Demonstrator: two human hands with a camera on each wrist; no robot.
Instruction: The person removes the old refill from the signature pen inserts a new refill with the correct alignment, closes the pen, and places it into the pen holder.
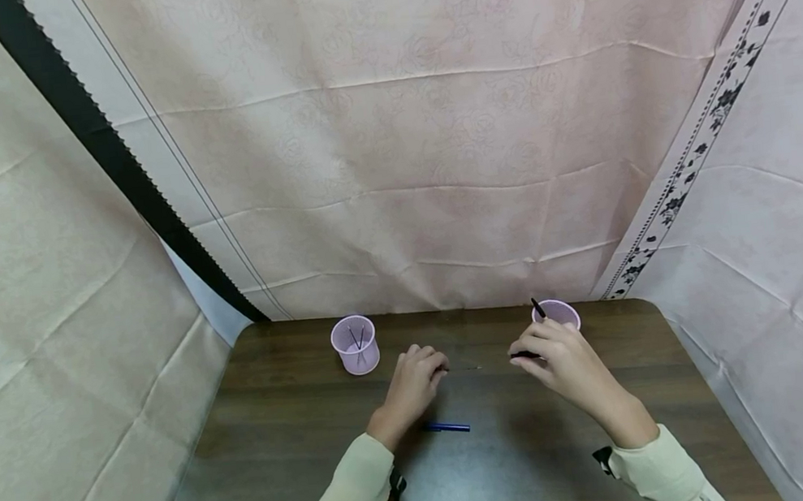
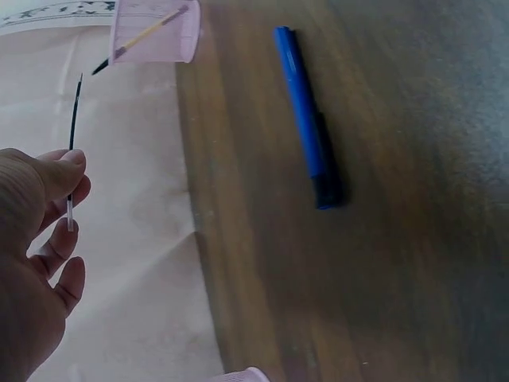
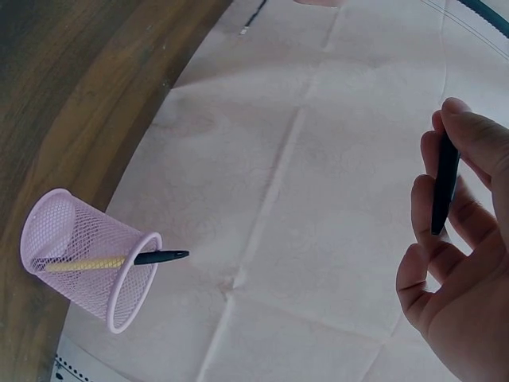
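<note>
My left hand (image 1: 412, 382) pinches a thin pen refill (image 2: 74, 119) between thumb and fingers, its dark ink tube pointing away and its clear end by the lower fingers. In my right hand (image 1: 563, 360) is a short black pen cap or barrel piece (image 3: 445, 187), gripped between thumb and fingertips. The two hands are apart above the table. A blue pen (image 2: 306, 119) with a dark end lies on the wood close to my left wrist. Just beyond the right hand stands a pink mesh cup (image 3: 87, 239), holding a yellowish stick-like pen (image 3: 87, 263) with a black end.
At the back left of the brown table (image 1: 280, 426) stands another pink mesh cup (image 1: 345, 342), with thin dark sticks (image 1: 358, 338) inside. Pale patterned cloth (image 1: 398, 145) hangs behind the table's back edge and along both sides.
</note>
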